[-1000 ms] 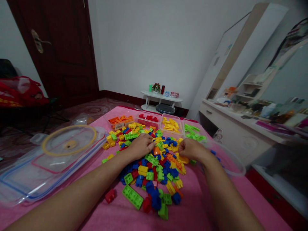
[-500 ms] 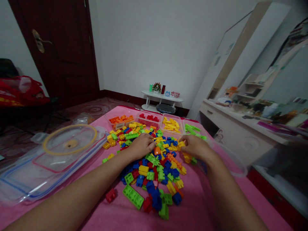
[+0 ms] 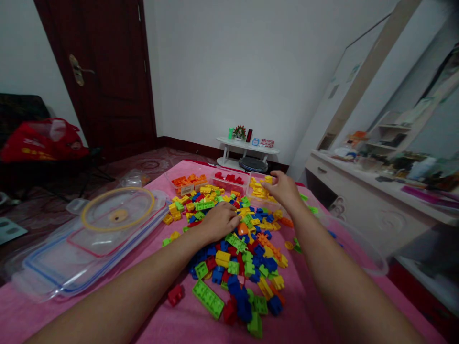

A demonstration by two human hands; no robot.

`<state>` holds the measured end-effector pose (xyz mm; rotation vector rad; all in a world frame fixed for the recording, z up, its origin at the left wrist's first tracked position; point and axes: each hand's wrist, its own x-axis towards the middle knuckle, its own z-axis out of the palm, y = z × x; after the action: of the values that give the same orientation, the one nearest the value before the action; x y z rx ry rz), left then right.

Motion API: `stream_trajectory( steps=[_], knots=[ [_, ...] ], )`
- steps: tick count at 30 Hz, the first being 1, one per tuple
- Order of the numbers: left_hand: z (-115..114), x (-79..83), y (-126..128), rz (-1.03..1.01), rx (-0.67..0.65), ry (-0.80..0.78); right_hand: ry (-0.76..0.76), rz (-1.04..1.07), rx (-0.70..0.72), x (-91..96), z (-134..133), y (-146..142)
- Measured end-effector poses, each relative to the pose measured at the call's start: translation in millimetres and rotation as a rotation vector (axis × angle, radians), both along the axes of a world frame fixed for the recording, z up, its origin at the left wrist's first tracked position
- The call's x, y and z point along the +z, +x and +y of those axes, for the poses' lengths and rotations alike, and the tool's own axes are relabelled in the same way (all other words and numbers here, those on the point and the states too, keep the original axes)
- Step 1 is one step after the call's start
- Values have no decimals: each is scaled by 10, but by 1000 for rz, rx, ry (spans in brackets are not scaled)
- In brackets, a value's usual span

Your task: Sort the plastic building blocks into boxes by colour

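Observation:
A heap of mixed building blocks (image 3: 224,258) in yellow, green, blue, red and orange covers the middle of the pink cloth. My left hand (image 3: 221,220) lies palm down on the heap, its thumb a little apart from the fingers; the fingertips are partly hidden. Over the clear box of yellow blocks (image 3: 258,191), my right hand (image 3: 285,188) has its fingertips closed on a yellow building block (image 3: 268,180). To the left stand a box of red blocks (image 3: 229,179) and a box of orange blocks (image 3: 189,181). Green blocks (image 3: 312,209) show partly behind my right forearm.
Clear lids (image 3: 89,246) with coloured seals are stacked on the left of the pink cloth (image 3: 143,306). An open clear container (image 3: 373,255) lies at the right edge. Beyond are a low white stand (image 3: 247,145), a dresser (image 3: 322,167) and a door (image 3: 103,71).
My right hand has moved from the right side of the heap, forward and left, to the box of yellow blocks. My left hand stays on the heap. The view has shifted slightly.

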<state>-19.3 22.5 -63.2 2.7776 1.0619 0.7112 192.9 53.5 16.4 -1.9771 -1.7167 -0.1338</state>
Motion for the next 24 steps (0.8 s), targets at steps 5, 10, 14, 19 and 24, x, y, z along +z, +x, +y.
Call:
stream_trajectory(
  steps=[5, 10, 14, 19, 24],
  knots=[
    [1, -7, -9, 14, 20, -16, 38, -66, 66, 104, -66, -74],
    [-1, -17, -2, 7, 22, 0, -341, -210, 206, -26, -517, -143],
    [-15, 18, 1, 28, 13, -3, -615, -250, 256, -127, -758, -109],
    [-53, 118, 11, 1, 26, -66, -672, -312, 270, -221, -833, -81],
    [-158, 176, 70, 12, 84, -66, -493, -259, 243, -220, -758, -20]
  ],
)
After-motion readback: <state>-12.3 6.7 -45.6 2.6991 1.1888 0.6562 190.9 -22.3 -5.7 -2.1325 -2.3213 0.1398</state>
